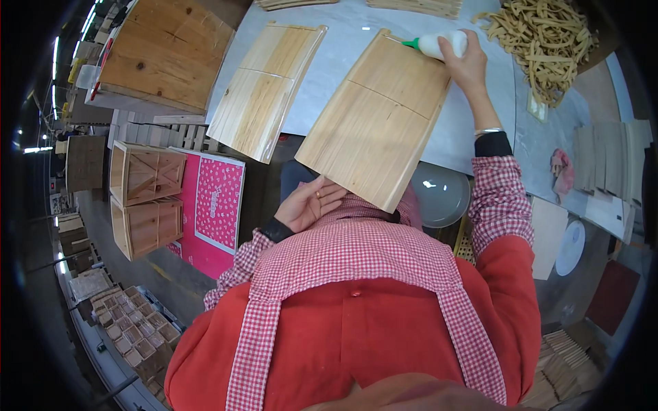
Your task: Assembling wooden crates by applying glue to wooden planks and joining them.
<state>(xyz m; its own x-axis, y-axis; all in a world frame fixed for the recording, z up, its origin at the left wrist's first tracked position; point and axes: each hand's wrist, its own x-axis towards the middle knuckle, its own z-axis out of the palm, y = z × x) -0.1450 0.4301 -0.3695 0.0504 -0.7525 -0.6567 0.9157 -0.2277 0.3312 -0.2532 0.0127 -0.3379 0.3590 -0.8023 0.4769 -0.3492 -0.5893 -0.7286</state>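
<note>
A pale wooden panel with a crosswise groove lies tilted in front of me, its far end on the table and its near end overhanging toward my lap. My right hand is closed around a white squeeze bottle at the panel's far right corner. The bottle lies nearly sideways, its green nozzle pointing left over the panel's far end. At the near left edge, my left hand holds the panel, thumb against the rim and fingers bent below it. To the left lies a second, similar wooden panel.
The grey-white table carries a heap of pale wooden strips at far right. A pink cloth lies on it farther right. A grey round basin sits below its edge. Wooden crates and a pink printed board stand left.
</note>
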